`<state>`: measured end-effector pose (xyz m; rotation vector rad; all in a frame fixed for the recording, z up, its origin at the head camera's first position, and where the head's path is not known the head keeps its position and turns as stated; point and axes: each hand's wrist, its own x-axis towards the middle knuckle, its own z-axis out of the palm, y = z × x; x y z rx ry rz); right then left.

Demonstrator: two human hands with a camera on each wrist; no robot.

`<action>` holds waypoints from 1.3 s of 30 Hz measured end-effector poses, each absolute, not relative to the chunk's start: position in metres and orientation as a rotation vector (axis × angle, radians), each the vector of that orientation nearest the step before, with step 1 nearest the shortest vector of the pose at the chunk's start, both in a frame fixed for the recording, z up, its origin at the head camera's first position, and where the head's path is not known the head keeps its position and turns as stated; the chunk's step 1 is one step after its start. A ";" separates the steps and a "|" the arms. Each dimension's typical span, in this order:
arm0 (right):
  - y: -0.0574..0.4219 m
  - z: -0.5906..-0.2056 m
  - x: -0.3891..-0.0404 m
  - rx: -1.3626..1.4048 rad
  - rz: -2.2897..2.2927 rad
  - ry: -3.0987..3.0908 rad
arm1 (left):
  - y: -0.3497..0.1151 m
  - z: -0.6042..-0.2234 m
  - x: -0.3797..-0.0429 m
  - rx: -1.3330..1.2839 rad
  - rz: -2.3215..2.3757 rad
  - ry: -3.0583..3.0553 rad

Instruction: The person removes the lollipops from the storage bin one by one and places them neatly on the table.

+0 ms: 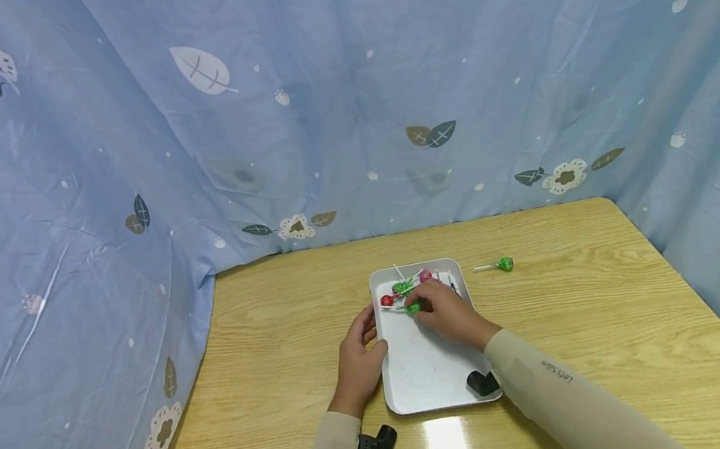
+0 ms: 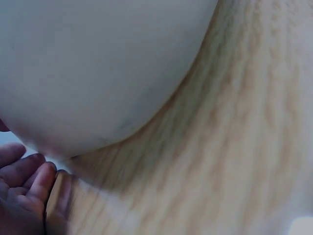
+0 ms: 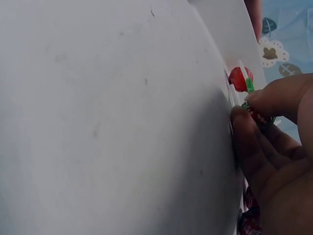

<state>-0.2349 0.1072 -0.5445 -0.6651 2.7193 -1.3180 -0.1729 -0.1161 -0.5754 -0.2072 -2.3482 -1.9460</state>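
- a green lollipop point(image 1: 414, 308) is being pinched at its wrapped head between the thumb and fingertips of the right hand point(image 1: 443, 314), inside a white tray point(image 1: 421, 376), toward its far end; its white stick is pointing left.
- the tray's left rim is being touched by the left hand point(image 1: 359, 361); its thumb is being kept apart from the other fingers, which are being rested along the outer side.
- beyond the pinched candy, a red lollipop point(image 1: 387, 300), a second green lollipop point(image 1: 399, 288) and a pink lollipop point(image 1: 425, 276) are being held in the tray, their sticks crossing; more sticks beside the right hand are being partly hidden.
- a third green lollipop point(image 1: 505, 264) is being supported by the wooden table point(image 1: 581, 294), to the right of the tray, its stick pointing toward it.
- light sleeves point(image 1: 540, 375) are being worn, with a black camera point(image 1: 376, 442) being carried at the left wrist.
- the table is being surrounded by a blue curtain point(image 1: 331, 107) patterned with leaves and flowers.
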 end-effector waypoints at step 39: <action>0.129 -0.521 -0.228 -0.582 -1.502 2.685 | -0.116 -0.577 -0.173 -0.192 -1.937 -2.365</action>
